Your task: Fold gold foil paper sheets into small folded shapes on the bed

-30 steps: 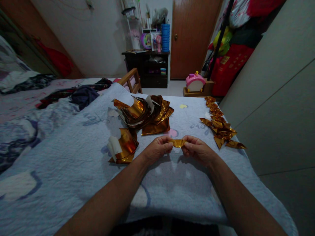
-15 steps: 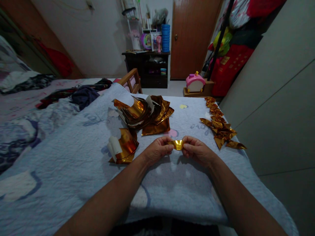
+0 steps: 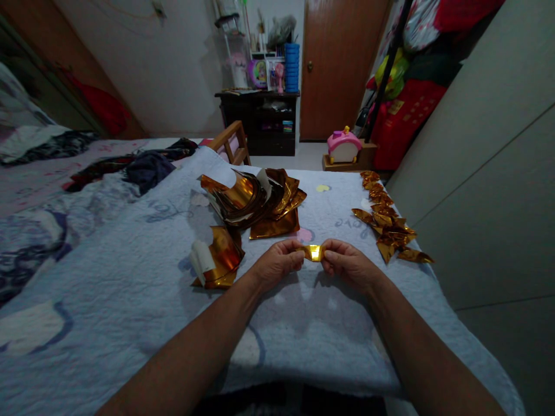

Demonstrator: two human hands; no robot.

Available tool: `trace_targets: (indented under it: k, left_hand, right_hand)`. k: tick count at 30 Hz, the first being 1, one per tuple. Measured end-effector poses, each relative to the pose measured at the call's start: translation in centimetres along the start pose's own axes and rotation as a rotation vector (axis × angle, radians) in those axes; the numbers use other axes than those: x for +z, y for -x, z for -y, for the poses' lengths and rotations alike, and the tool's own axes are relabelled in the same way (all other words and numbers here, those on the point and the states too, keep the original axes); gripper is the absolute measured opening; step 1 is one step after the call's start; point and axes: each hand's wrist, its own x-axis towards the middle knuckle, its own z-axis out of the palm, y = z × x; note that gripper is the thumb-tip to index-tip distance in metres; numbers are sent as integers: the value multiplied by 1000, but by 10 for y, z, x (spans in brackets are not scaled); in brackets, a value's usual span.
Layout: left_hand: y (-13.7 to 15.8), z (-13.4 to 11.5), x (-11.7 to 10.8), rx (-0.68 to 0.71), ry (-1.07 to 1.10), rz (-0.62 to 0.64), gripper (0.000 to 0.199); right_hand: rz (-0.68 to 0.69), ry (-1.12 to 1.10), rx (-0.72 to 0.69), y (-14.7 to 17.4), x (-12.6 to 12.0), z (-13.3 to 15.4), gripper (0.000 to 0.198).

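A small folded piece of gold foil paper is stretched between my two hands, just above the blue blanket. My left hand pinches its left end between thumb and fingers. At the other end, my right hand pinches it the same way. Beyond my left hand lies a big curled stack of gold foil sheets. A smaller curled pile of sheets rests to the left of that hand. Several folded gold foil pieces lie in a heap to the right of my right hand.
Rumpled dark clothes lie on the left side of the bed. Past the far edge stand a wooden chair, a dark cabinet and a pink toy. A pale wardrobe panel borders the right side.
Both hands keep their pinch on the foil paper. The piece has risen and tilted slightly, and its middle now catches the light more brightly. The piles look unchanged.
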Motion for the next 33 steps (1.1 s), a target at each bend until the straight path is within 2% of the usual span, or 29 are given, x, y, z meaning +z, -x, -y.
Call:
trace_targets:
  k: [24, 33]
  left_hand:
    - [2, -1, 3, 3, -18, -19, 36]
    - [0, -1, 3, 11, -6, -48, 36]
  right_hand:
    - [-15, -39, 31, -3, 1, -4, 33]
    - [-50, -36, -7, -3, 1, -4, 32]
